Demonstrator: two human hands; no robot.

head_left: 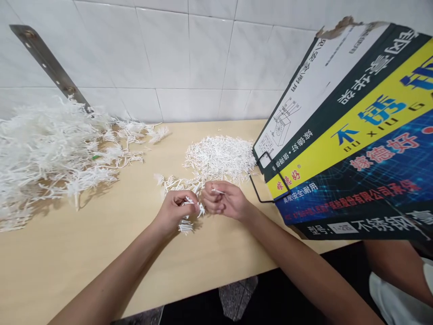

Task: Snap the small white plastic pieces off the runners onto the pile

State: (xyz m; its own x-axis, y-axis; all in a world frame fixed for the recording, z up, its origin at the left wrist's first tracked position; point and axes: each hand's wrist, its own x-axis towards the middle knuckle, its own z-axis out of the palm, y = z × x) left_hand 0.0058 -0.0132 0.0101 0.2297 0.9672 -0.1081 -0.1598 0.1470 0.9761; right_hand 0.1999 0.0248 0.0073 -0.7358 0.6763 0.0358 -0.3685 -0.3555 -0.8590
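My left hand (174,210) is closed in a pinch around a white branched plastic piece (186,225), whose thin prongs stick out below and beside the fingers. Close by on its right, my right hand (225,199) has its fingers curled in, with a small white plastic stick (217,191) showing between thumb and fingers. Whether more sticks lie inside that palm is hidden. Just behind both hands are more white branched pieces (177,183) on the table. Beyond them lies a pile of short white sticks (221,155).
A large tangled heap of white branched pieces (61,149) covers the table's left side. On the right stands a tall printed cardboard box (338,135), with a black wire frame (259,189) at its near corner. A metal bracket (50,63) sits against the tiled wall (203,58). Another person's arm (392,266) shows at lower right.
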